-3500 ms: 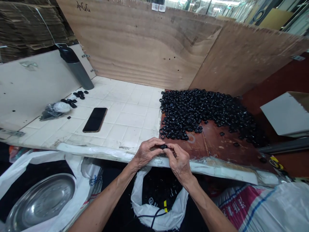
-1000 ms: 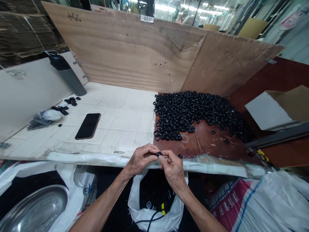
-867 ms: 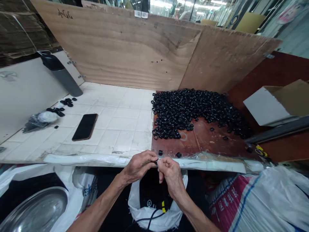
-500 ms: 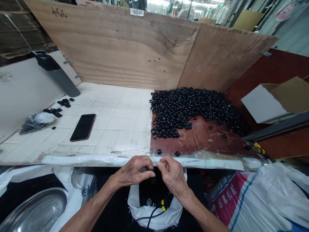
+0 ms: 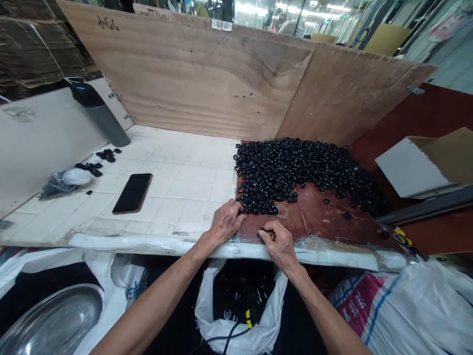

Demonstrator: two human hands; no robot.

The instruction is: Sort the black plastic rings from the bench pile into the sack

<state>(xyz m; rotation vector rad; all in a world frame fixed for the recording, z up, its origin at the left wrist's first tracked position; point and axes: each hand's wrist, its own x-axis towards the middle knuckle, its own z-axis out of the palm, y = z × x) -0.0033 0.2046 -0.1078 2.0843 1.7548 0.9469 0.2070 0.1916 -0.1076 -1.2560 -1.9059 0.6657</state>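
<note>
Up from the sack [image 5: 204,301], the left hand [image 5: 226,220] curls at the black pile [image 5: 303,167] (grip hidden); the right hand [image 5: 281,242] pinches one piece [image 5: 265,230], apparently a fresh round.

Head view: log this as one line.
left hand: at near-left corner of black parts pile, grip unclear | right hand: pinching small black part | phone: flat on white surface

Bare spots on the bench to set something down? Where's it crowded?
Biggest: white tabletop between smartphone and pile of black parts, back to the plywood panel. Smaller: red-brown board between right hand and two loose black parts. Crowded: the pile, left hand at its near-left corner; left side, with bottle and plastic bag.
</note>
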